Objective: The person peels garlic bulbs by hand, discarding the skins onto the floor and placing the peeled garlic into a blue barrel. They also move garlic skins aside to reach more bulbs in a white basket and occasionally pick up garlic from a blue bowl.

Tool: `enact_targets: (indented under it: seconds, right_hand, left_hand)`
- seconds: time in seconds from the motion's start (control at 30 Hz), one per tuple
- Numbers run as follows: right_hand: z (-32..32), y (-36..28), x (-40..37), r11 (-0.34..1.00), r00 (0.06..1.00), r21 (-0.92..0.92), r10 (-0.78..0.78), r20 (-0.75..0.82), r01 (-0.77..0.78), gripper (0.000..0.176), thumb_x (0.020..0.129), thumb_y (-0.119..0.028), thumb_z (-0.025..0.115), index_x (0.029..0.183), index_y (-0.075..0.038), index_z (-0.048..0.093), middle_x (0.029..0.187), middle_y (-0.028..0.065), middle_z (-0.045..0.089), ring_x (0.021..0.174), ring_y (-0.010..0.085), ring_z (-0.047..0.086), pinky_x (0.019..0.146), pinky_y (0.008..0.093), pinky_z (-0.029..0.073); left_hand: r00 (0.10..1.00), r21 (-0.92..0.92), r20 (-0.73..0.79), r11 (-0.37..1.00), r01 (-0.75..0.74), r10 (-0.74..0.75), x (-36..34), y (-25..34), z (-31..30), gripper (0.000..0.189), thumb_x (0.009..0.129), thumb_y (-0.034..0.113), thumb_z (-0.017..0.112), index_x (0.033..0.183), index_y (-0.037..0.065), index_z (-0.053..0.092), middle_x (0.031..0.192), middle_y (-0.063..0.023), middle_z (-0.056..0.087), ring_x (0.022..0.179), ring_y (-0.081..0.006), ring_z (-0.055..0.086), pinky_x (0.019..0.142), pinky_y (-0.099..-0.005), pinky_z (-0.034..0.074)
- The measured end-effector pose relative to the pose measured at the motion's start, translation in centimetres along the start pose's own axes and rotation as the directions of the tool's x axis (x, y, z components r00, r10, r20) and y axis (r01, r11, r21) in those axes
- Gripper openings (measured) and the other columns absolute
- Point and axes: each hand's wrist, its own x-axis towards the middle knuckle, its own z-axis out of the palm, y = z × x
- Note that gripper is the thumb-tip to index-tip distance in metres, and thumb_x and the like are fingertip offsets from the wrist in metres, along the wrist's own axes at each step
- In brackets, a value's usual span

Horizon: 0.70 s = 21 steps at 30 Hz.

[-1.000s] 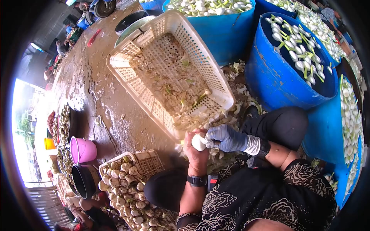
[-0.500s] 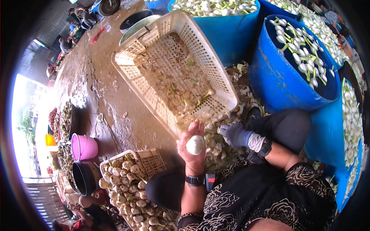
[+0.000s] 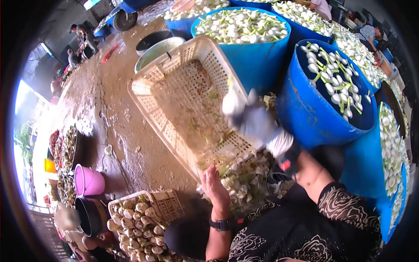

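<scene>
My right hand (image 3: 257, 124), in a pale grey glove and blurred by motion, is raised over the right side of a cream plastic crate (image 3: 157, 115). At its fingertips is a white peeled bulb (image 3: 233, 104) with a short green stalk. My left hand (image 3: 214, 187), bare with a black watch at the wrist, sits just below the crate's near corner. Its fingers point up and hold nothing. Skins, scraps and bits of green lie inside the crate. Pale peelings (image 3: 244, 185) are heaped between my hands and the crate.
A blue tub (image 3: 301, 102) on the right holds water and floating white bulbs; another full blue tub (image 3: 244, 59) stands behind the crate. At lower left is a smaller crate (image 3: 170, 205) heaped with unpeeled bulbs, near a pink bucket (image 3: 89, 181). Other people work farther off.
The white bulb has gone from my left palm to my right hand. That gloved hand has risen from beside my knee to over the crate. My view has tilted up slightly.
</scene>
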Motion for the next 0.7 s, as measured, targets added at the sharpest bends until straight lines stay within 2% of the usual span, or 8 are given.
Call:
enact_targets:
  seconds: [0.13,0.2,0.23,0.27,0.4,0.47,0.53,0.7]
  right_hand:
    - [1.1,-4.7,6.8,0.953,0.972,-0.198,-0.234,-0.004,0.228,0.038,0.094,-0.037,0.047,0.102,-0.002,0.058,0.095,0.0148,0.066,0.081,0.0229,0.065,0.076,0.0422,0.055]
    - [-2.2,-2.6,8.1,0.295,0.965,-0.955,-0.238,-0.112,-0.038,0.031,0.091,-0.034,0.055,0.086,-0.005,0.064,0.08,0.0121,0.068,0.068,0.0217,0.065,0.07,0.0438,0.053]
    - [-4.8,-1.3,9.0,-0.065,0.988,-0.99,-0.099,-0.115,-0.122,0.031,0.089,-0.033,0.057,0.082,-0.004,0.065,0.076,0.0123,0.067,0.064,0.0225,0.063,0.067,0.0437,0.052]
    - [-7.9,0.3,9.9,-0.422,0.987,-0.897,0.035,-0.16,-0.13,0.031,0.087,-0.033,0.059,0.077,-0.004,0.066,0.071,0.0125,0.067,0.06,0.0233,0.062,0.065,0.0436,0.051]
    - [-21.7,7.8,11.0,-0.82,0.918,-0.529,0.011,-0.397,-0.22,0.024,0.084,-0.023,0.054,0.085,-0.004,0.069,0.081,0.0183,0.067,0.074,0.0306,0.066,0.067,0.0405,0.051]
    - [-28.8,9.9,11.4,-0.844,0.865,-0.471,0.017,-0.501,-0.256,0.027,0.083,-0.019,0.048,0.099,-0.004,0.065,0.106,0.0184,0.064,0.094,0.036,0.062,0.081,0.0474,0.048]
    - [-29.8,10.1,11.4,-0.888,0.722,-0.38,0.082,-0.687,-0.26,0.05,0.086,-0.022,0.046,0.133,-0.003,0.044,0.14,0.0186,0.038,0.133,0.0327,0.03,0.107,0.0508,0.022]
    - [-27.2,10.9,11.6,-0.991,0.69,-0.052,-0.046,-0.722,-0.121,0.046,0.089,-0.02,0.046,0.134,-0.009,0.045,0.14,0.0098,0.039,0.129,0.0299,0.036,0.102,0.0463,0.028]
  left_hand:
    - [0.97,-0.372,-0.046,0.906,0.203,-0.237,-0.3,2.2,0.8,0.032,0.096,0.032,0.047,0.105,0.002,0.054,0.11,-0.0119,0.06,0.109,-0.022,0.055,0.094,-0.037,0.042]
    - [0.964,-0.393,-0.023,0.889,0.234,-0.264,-0.2,2.7,1.0,0.031,0.096,0.031,0.048,0.104,0.002,0.054,0.108,-0.0126,0.061,0.106,-0.0226,0.057,0.091,-0.0372,0.044]
    - [0.95,-0.394,-0.027,0.876,0.277,-0.312,0.0,2.9,1.1,0.03,0.095,0.029,0.05,0.103,0.001,0.055,0.107,-0.0122,0.062,0.103,-0.0228,0.058,0.089,-0.037,0.046]
    - [0.948,-0.396,-0.042,0.876,0.275,-0.316,0.2,3.0,1.2,0.03,0.095,0.029,0.05,0.103,0.001,0.055,0.107,-0.0122,0.062,0.103,-0.0228,0.058,0.089,-0.037,0.046]
    - [0.933,-0.351,-0.01,0.875,0.333,-0.359,0.9,3.1,1.1,0.026,0.091,0.025,0.057,0.101,0.0,0.06,0.103,-0.0077,0.063,0.096,-0.0152,0.056,0.087,-0.0316,0.045]
    - [0.931,-0.285,-0.029,0.895,0.342,-0.365,1.5,2.8,0.5,0.026,0.09,0.024,0.058,0.097,-0.001,0.062,0.1,-0.0075,0.063,0.094,-0.0138,0.056,0.085,-0.0299,0.045]
    - [0.903,-0.352,-0.085,0.861,0.368,-0.421,2.0,1.4,0.3,0.017,0.089,0.017,0.057,0.091,0.001,0.059,0.102,-0.0123,0.064,0.099,-0.0206,0.059,0.086,-0.0346,0.047]
    - [0.899,-0.336,-0.044,0.854,0.397,-0.435,2.8,1.4,0.0,0.025,0.094,0.019,0.052,0.099,-0.005,0.057,0.107,-0.0151,0.062,0.105,-0.0225,0.058,0.09,-0.0358,0.047]
